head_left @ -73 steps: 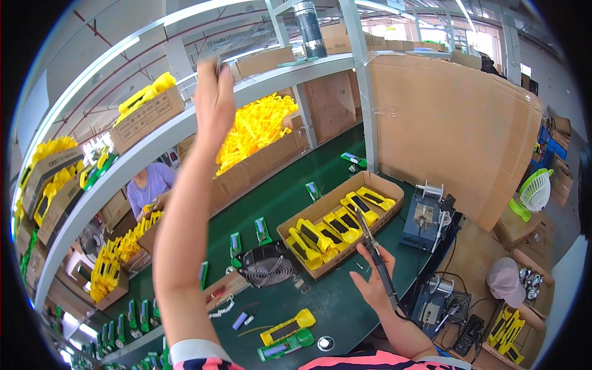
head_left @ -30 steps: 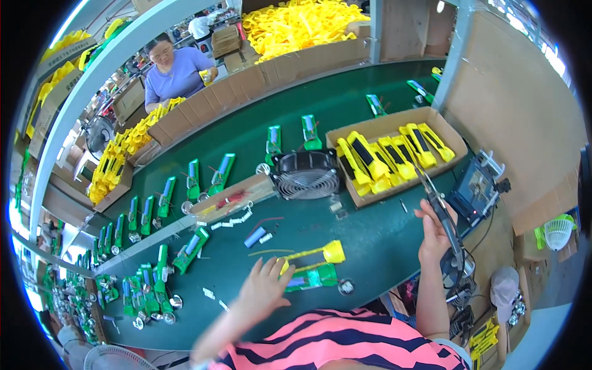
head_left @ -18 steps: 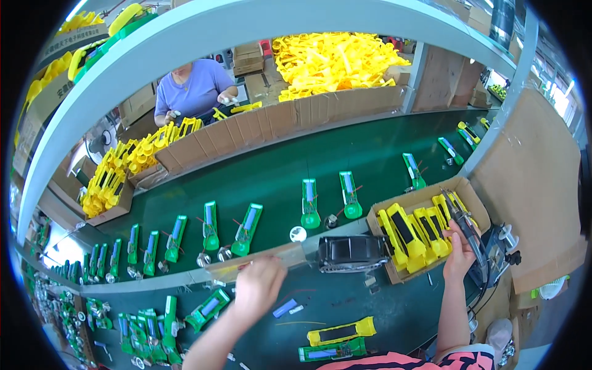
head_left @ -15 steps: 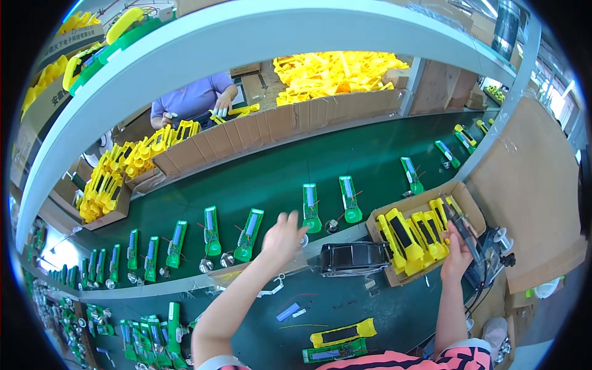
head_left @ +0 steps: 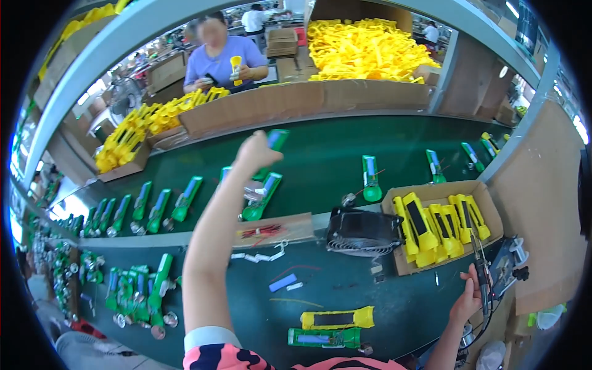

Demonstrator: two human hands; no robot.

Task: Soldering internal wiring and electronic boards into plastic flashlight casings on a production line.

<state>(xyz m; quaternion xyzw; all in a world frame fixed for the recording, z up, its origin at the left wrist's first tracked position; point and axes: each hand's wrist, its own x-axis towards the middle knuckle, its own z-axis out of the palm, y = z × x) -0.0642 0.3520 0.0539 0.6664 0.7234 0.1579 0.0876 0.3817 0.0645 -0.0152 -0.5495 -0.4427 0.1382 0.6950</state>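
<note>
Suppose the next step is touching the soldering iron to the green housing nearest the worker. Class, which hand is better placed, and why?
Probably the right hand: it holds the soldering iron. The left hand is stretched far out, holding another green housing, well away from the near housing.

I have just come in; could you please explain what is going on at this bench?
The person's left hand is stretched out over the green surface, holding a green casing; whether it is lifted is unclear. The right hand holds a soldering iron near the cardboard box of yellow parts. Nearer the person lie a yellow piece and an open green unit, untouched. Across the surface, a co-worker in lilac holds another yellow part.
</note>
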